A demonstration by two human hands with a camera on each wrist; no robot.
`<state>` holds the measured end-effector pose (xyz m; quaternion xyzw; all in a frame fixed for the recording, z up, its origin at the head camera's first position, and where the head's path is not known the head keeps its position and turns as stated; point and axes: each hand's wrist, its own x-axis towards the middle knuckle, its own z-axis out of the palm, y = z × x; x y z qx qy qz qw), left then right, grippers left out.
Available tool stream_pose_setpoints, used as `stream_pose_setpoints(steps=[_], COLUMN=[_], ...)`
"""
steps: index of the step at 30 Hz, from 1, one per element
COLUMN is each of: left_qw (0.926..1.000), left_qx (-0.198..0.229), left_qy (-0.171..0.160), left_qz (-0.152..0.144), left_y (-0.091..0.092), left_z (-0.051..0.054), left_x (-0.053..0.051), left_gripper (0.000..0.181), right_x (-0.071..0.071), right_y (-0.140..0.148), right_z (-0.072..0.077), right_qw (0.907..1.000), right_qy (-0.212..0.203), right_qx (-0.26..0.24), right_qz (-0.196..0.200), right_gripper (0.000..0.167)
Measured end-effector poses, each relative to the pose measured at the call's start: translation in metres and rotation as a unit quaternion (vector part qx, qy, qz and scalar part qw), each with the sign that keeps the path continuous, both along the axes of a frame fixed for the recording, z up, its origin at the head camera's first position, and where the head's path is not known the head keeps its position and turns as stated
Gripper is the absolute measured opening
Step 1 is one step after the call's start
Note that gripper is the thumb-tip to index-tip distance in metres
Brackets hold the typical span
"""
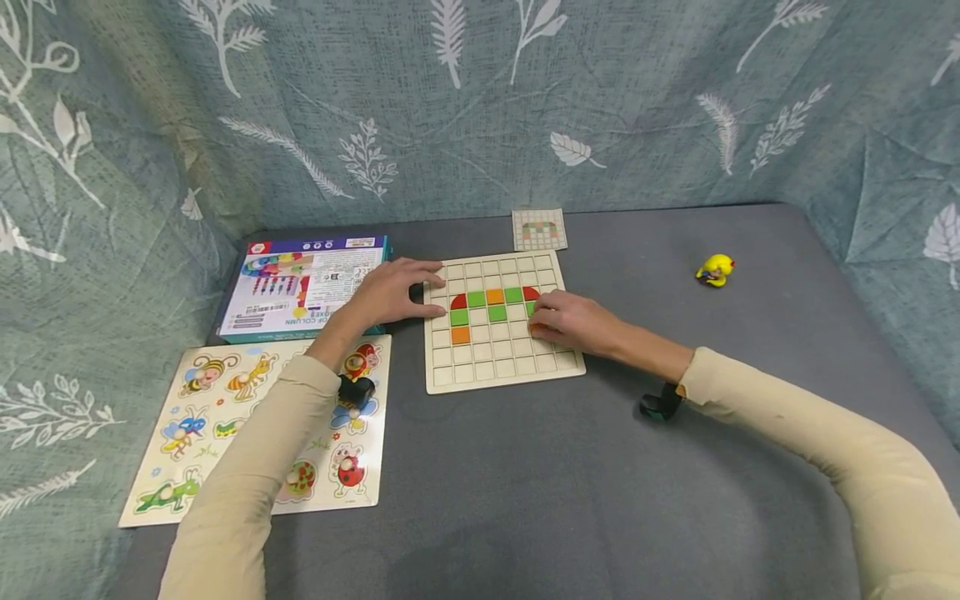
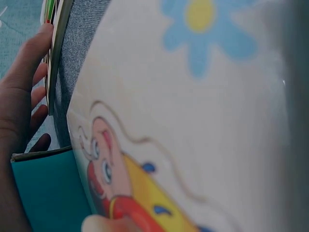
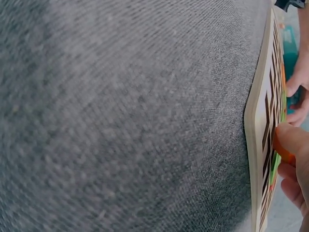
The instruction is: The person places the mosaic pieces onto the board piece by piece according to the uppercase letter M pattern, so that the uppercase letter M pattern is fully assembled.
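A wooden grid board (image 1: 487,377) lies on the grey table. Green square tiles (image 1: 476,298), red rounded tiles (image 1: 459,302) and orange square tiles (image 1: 460,335) sit in several of its cells. My right hand (image 1: 576,323) is over the board's right side and pinches an orange tile (image 3: 285,152) between thumb and fingers, close above the cells. That hand partly covers a green tile (image 1: 530,307) in the head view. At the board's left edge, my left hand (image 1: 397,292) touches the rim with extended fingers and thumb. Behind the board lies a small pattern card (image 1: 538,236).
A printed toy box (image 1: 273,296) stands at the left, next to and beneath the left forearm's reach. In front of it lies an insect knob puzzle (image 1: 258,400), partly under the left sleeve. A yellow duck toy (image 1: 715,271) sits at the back right. A patterned curtain hangs behind.
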<state>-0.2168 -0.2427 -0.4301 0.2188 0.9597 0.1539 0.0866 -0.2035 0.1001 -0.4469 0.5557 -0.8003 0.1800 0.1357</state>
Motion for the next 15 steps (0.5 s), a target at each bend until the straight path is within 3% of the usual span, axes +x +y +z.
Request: stream_pose_setpoints(steps=[15], left_qw=[1.0], left_qx=[0.002], left_qy=[-0.002], left_qz=[0.002], left_y=[-0.0011], left_z=[-0.0001], left_x=[0.0013], left_gripper=[0.056], right_x=[0.0026], right_y=[0.0006], right_z=[0.0029], right_qw=[0.9994], right_qy=[-0.02], right_qx=[0.025], right_qz=[-0.01], right_gripper=[0.007])
